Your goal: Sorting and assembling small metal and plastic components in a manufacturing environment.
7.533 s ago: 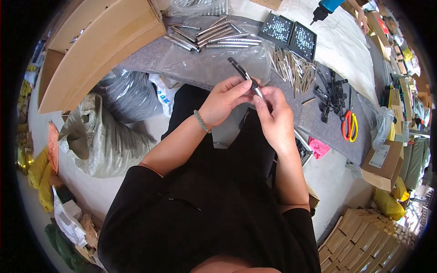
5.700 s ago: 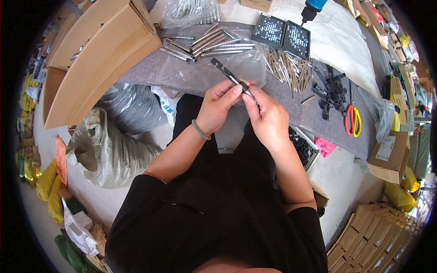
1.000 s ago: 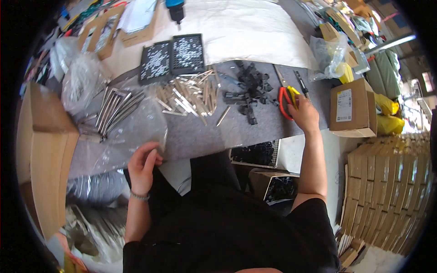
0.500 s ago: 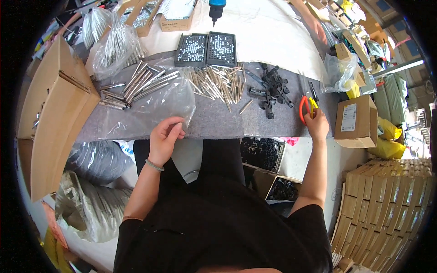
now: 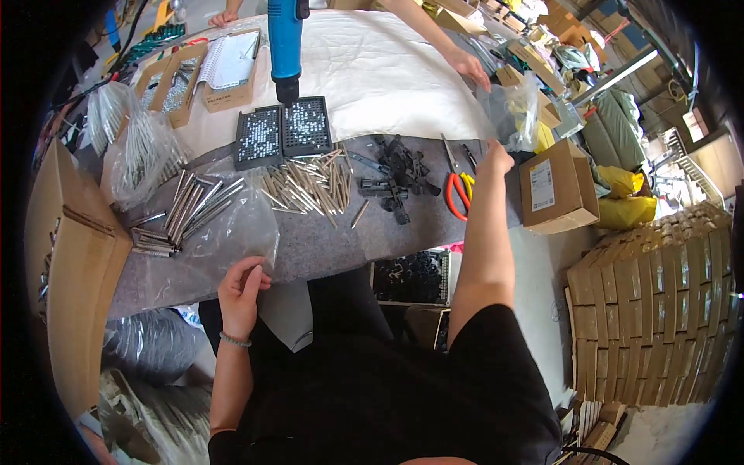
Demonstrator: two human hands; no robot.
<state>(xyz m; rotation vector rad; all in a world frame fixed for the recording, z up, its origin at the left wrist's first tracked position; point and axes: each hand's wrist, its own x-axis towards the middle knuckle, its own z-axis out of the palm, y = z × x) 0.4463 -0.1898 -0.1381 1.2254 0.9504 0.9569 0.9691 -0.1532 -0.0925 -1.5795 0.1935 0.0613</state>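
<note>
My left hand (image 5: 242,293) hovers at the table's front edge, fingers loosely curled, thumb apart and nothing visible in them. Just beyond it lies a flat clear plastic bag (image 5: 246,225). My right hand (image 5: 494,161) reaches to the table's right side with its fingers curled in; what they hold, if anything, is hidden. It is close to the lower end of a crumpled clear bag (image 5: 513,116). Left of that wrist lie scissors with red handles (image 5: 451,198) and a yellow-handled tool (image 5: 467,183). Black clamp-like parts (image 5: 399,174) are heaped farther left.
Silver rods (image 5: 186,213) and thin metal pins (image 5: 310,186) lie in piles. Two black trays (image 5: 260,138) hold small pieces beneath a hanging blue power driver (image 5: 285,46). Cartons stand at left (image 5: 85,256) and right (image 5: 554,190). Another person's hand (image 5: 467,66) is near the crumpled bag.
My right hand has left the scissors and yellow-handled tool and moved farther out toward the crumpled bag. My left hand keeps its pose. The view has shifted, and another person's hand now reaches in.
</note>
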